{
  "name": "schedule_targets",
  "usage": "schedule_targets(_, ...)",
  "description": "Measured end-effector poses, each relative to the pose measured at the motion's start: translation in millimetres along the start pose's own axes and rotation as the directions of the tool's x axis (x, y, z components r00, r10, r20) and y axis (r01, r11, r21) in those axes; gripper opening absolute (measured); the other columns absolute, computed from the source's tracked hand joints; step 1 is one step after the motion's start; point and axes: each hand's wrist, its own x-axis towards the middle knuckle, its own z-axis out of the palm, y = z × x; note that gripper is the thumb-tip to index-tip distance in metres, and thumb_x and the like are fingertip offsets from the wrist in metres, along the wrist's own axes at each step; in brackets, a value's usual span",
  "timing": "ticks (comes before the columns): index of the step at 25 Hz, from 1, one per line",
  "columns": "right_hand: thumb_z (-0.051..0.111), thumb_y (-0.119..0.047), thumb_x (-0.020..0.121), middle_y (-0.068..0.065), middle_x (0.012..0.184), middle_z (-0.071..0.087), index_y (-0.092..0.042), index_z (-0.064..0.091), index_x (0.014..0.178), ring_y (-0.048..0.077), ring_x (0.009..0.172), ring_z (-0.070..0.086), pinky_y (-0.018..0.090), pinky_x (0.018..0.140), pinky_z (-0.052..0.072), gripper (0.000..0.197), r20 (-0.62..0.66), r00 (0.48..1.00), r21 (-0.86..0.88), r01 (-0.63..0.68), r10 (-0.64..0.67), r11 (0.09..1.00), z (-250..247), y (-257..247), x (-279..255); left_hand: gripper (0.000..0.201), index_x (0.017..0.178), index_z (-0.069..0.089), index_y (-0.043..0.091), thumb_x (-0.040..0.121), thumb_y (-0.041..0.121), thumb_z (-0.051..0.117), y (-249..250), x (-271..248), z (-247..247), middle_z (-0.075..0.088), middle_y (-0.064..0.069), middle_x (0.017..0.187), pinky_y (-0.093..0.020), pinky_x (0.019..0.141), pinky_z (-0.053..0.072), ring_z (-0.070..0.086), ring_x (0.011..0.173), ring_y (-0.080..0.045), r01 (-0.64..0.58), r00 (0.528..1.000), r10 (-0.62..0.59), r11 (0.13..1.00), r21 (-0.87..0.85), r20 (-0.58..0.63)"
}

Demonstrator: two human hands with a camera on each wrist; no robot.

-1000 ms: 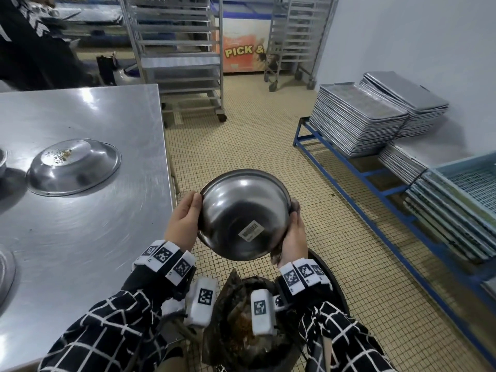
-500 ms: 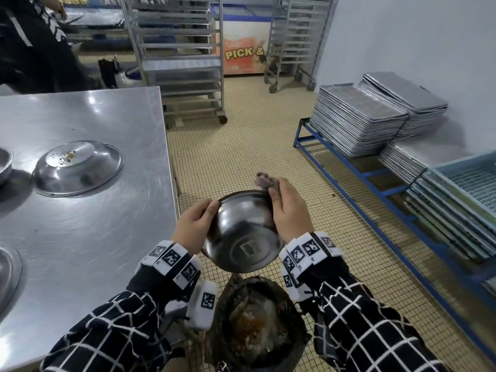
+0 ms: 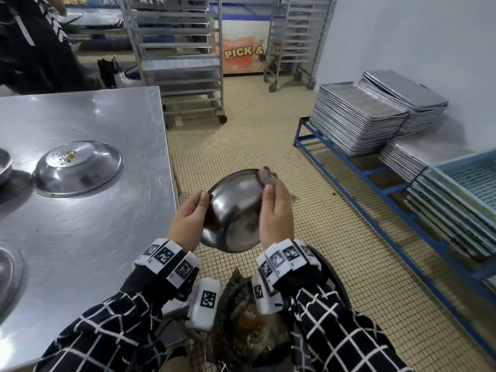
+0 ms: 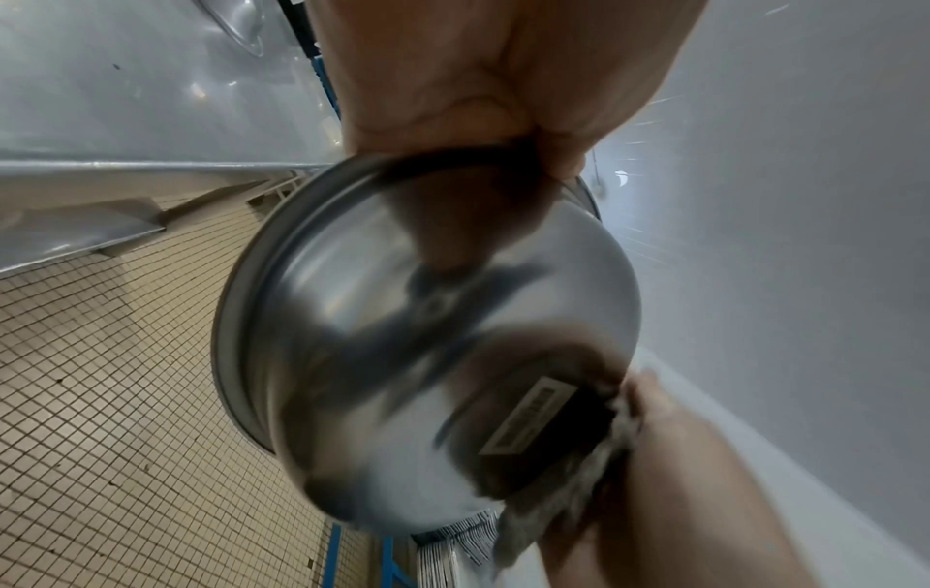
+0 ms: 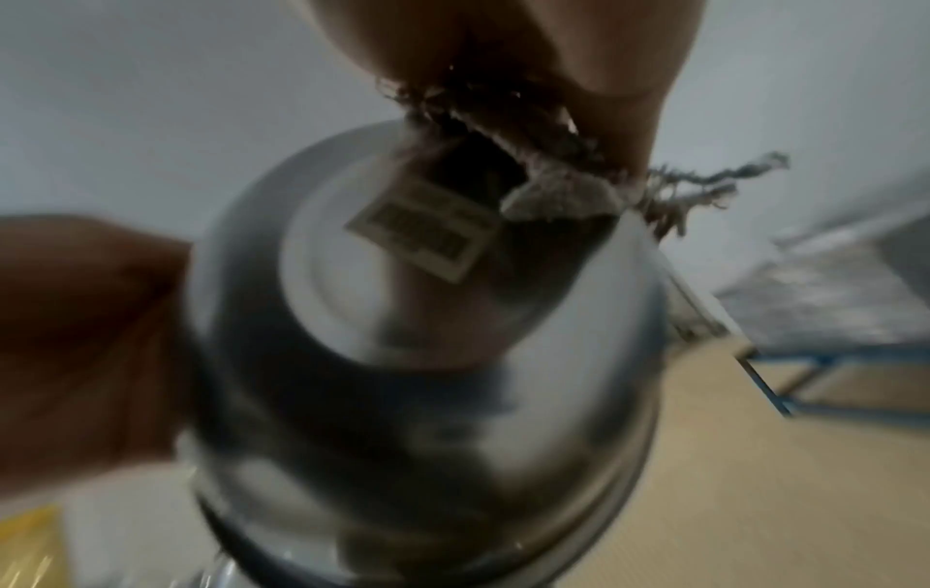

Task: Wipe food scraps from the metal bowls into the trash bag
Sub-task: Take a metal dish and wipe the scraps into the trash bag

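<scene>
Over the trash bag (image 3: pixel 249 334), which holds brown scraps, a metal bowl (image 3: pixel 233 210) is tilted with its labelled underside toward me. My left hand (image 3: pixel 193 213) grips the bowl's left rim, thumb on the outside. My right hand (image 3: pixel 272 208) holds a frayed grey rag (image 3: pixel 265 174) against the bowl's right outer wall. In the left wrist view the bowl (image 4: pixel 428 338) hangs from that hand (image 4: pixel 503 79), with the rag (image 4: pixel 553 513) beside the label. The right wrist view is blurred: the rag (image 5: pixel 553 191) lies on the bowl's (image 5: pixel 428 358) base.
On the steel table (image 3: pixel 80 251) at left stands an upturned bowl (image 3: pixel 77 167) with scraps on its base, plus two more bowls at the edge. Tray stacks (image 3: pixel 357 116) and blue crates (image 3: pixel 469 181) fill the right rack. Wheeled racks (image 3: pixel 182 63) and a person (image 3: pixel 35 41) are behind.
My right hand rose with the rag from the bowl's lower right rim to its upper right side, then slid along the outer wall. The bowl tilted and turned slightly.
</scene>
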Motion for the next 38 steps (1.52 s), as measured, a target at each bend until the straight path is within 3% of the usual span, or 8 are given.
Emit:
schedule_targets(3,0.026,-0.039,0.101,-0.004,0.127,0.054,-0.027,0.042,0.138,0.018,0.119,0.052,0.027,0.091,0.044,0.042,0.042,0.981,0.134,-0.196,0.191,0.971,-4.0,10.1,-11.6,0.029,0.091,0.06,0.009,0.101,0.028,0.041,-5.5,2.1,-3.6,0.064,-0.012,0.088,-0.041,0.085,0.049,0.06,0.084,-0.024,0.011,0.999,-0.009,1.0,0.027,-0.053)
schedule_targets(10,0.029,-0.038,0.099,0.001,0.154,0.026,-0.022,0.035,0.144,0.015,0.143,0.012,0.037,0.117,0.016,0.048,0.044,0.947,-0.188,0.32,-0.318,0.929,18.1,5.1,-17.5,0.026,0.085,0.057,0.01,0.099,0.026,0.044,-11.5,9.2,-1.9,0.059,-0.018,0.083,-0.043,0.076,0.047,0.054,0.074,-0.025,-0.068,0.998,0.065,0.986,0.155,0.025)
schedule_targets(15,0.027,-0.048,0.098,-0.008,0.131,0.05,-0.036,0.045,0.132,0.015,0.12,0.048,0.043,0.097,0.046,0.04,-0.075,0.991,0.189,-0.093,0.109,0.978,-2.0,16.1,4.0,0.031,0.091,0.061,0.007,0.1,0.028,0.04,-4.7,10.3,-4.8,0.062,-0.009,0.083,-0.034,0.08,0.047,0.057,0.08,-0.021,-0.017,0.998,0.015,0.999,0.031,0.063)
schedule_targets(20,0.035,-0.079,0.079,0.003,0.118,0.061,-0.043,0.052,0.114,0.018,0.091,0.055,0.031,0.066,0.045,0.053,0.119,0.853,0.405,-0.509,0.508,0.76,-12.8,50.6,2.2,0.029,0.091,0.062,0.007,0.099,0.027,0.043,-14.2,11.6,-5.4,0.06,-0.014,0.083,-0.034,0.076,0.049,0.057,0.077,-0.022,-0.023,0.999,0.023,1.0,0.008,0.031)
schedule_targets(26,0.033,-0.043,0.099,-0.016,0.095,0.057,-0.027,0.054,0.111,0.007,0.089,0.058,0.019,0.066,0.044,0.029,0.127,0.981,0.053,-0.155,0.147,0.986,-41.7,30.0,2.1,0.017,0.107,0.063,0.028,0.094,0.025,0.052,-27.0,21.3,-7.7,0.066,-0.001,0.104,-0.04,0.087,0.054,0.062,0.099,-0.022,-0.097,0.973,0.059,0.981,0.165,0.221)
schedule_targets(30,0.037,-0.034,0.099,-0.006,0.092,0.057,-0.017,0.053,0.096,0.013,0.089,0.053,0.028,0.079,0.045,0.024,0.212,0.965,-0.198,0.197,-0.154,0.96,-34.9,25.1,11.2,0.019,0.095,0.064,0.024,0.093,0.039,0.052,-13.6,10.4,11.7,0.067,0.002,0.088,-0.037,0.082,0.054,0.063,0.087,-0.019,-0.135,0.965,0.059,0.947,0.291,0.256)
schedule_targets(34,0.033,-0.037,0.099,0.001,0.116,0.057,-0.014,0.054,0.119,0.01,0.108,0.047,0.04,0.096,0.044,0.038,0.133,0.942,-0.19,0.331,-0.309,0.925,-21.9,22.5,4.0,0.025,0.078,0.062,0.02,0.094,0.037,0.052,-7.0,8.9,13.5,0.063,-0.002,0.073,-0.042,0.074,0.051,0.06,0.073,-0.023,-0.156,0.985,0.124,0.933,0.325,0.117)
schedule_targets(38,0.031,-0.034,0.099,0.0,0.152,0.024,-0.02,0.037,0.142,0.005,0.141,0.014,0.036,0.113,0.024,0.045,0.01,0.932,-0.13,0.36,-0.362,0.924,-7.6,17.5,-22.7,0.026,0.088,0.066,0.019,0.095,0.037,0.049,-7.1,7.3,11.1,0.067,-0.005,0.082,-0.046,0.082,0.053,0.063,0.082,-0.026,-0.038,0.999,0.041,0.976,0.214,-0.009)
